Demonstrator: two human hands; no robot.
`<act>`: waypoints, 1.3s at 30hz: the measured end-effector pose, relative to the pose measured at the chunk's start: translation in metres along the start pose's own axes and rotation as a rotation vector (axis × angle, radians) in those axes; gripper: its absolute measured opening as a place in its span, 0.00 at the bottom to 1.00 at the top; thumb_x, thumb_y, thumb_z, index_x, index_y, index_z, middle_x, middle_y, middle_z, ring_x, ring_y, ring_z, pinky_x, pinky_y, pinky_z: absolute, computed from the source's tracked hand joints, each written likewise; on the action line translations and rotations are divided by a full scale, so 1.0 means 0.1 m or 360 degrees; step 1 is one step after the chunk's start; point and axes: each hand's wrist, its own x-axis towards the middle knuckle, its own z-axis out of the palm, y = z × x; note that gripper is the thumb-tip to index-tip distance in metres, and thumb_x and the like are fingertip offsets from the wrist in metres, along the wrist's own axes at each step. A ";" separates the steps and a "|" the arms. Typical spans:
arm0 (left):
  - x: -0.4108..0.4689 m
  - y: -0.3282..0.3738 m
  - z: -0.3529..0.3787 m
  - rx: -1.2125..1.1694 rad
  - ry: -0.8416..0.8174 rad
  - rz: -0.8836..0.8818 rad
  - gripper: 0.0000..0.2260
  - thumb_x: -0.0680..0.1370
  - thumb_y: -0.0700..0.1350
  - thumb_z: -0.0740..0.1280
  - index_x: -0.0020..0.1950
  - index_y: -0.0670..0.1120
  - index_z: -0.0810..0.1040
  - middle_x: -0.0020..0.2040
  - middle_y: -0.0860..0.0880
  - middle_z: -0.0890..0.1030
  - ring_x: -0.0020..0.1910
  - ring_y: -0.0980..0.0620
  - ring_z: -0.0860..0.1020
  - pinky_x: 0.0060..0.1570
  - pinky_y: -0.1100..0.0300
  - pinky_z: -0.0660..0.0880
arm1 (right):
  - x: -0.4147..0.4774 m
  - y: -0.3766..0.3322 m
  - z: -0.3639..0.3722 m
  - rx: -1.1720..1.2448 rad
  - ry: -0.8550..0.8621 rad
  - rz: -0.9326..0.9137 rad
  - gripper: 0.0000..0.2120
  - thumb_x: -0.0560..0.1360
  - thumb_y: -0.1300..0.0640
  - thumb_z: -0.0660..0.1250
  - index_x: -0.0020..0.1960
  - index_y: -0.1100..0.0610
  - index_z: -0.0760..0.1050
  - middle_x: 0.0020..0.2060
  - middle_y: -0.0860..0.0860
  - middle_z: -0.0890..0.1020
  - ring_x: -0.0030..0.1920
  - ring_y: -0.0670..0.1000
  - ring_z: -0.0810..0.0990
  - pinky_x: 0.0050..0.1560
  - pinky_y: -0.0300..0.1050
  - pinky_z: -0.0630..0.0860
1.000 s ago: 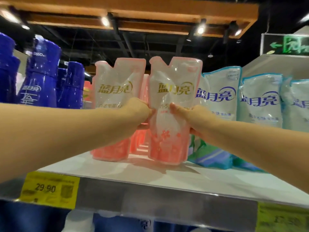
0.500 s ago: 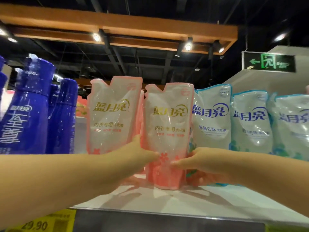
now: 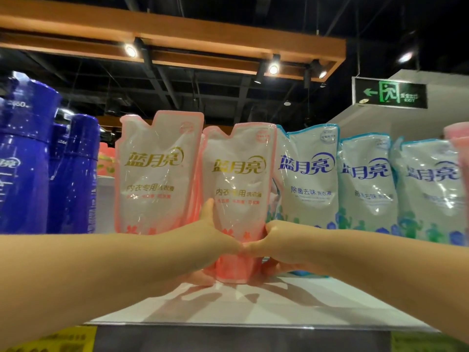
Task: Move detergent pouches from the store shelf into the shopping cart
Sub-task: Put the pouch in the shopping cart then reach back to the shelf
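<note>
Hands closed in since a moment ago: left hand [image 3: 215, 241] and right hand [image 3: 278, 240] clamp the pink detergent pouch [image 3: 238, 179] low down, thumbs touching.

Tall dark blue bottles [image 3: 25, 158] stand at the left edge of the frame. A wooden ceiling frame [image 3: 177, 29] carrying lit spotlights [image 3: 130, 50] crosses the top. A green exit sign [image 3: 390, 96] hangs at upper right. A blurred yellow price tag [image 3: 58, 341] sits at lower left.

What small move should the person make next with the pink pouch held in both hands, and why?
Probably draw the pink pouch straight back off the shelf: the left hand and right hand both hold its lower half firmly.
</note>
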 end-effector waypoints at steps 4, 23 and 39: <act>0.04 -0.02 0.03 -0.0092 -0.0017 -0.0029 0.46 0.73 0.42 0.70 0.75 0.57 0.36 0.70 0.44 0.67 0.60 0.44 0.74 0.51 0.49 0.78 | -0.04 -0.01 0.01 -0.0022 0.0028 0.0025 0.14 0.68 0.42 0.72 0.43 0.50 0.73 0.52 0.52 0.82 0.53 0.53 0.82 0.55 0.50 0.80; 0.09 -0.10 -0.05 0.0068 0.0210 0.0334 0.34 0.73 0.41 0.68 0.71 0.58 0.52 0.60 0.43 0.69 0.33 0.54 0.72 0.23 0.67 0.68 | -0.39 -0.12 -0.03 -0.0119 0.0058 0.0052 0.24 0.74 0.44 0.66 0.65 0.55 0.70 0.53 0.50 0.78 0.57 0.51 0.78 0.57 0.46 0.78; -1.38 1.25 1.72 -0.0651 -0.0043 0.1239 0.06 0.70 0.41 0.72 0.35 0.49 0.77 0.28 0.52 0.75 0.26 0.61 0.69 0.26 0.72 0.64 | -2.76 1.14 -1.09 -0.0331 0.0875 -0.0434 0.07 0.72 0.53 0.69 0.48 0.53 0.82 0.39 0.47 0.82 0.41 0.44 0.78 0.47 0.39 0.73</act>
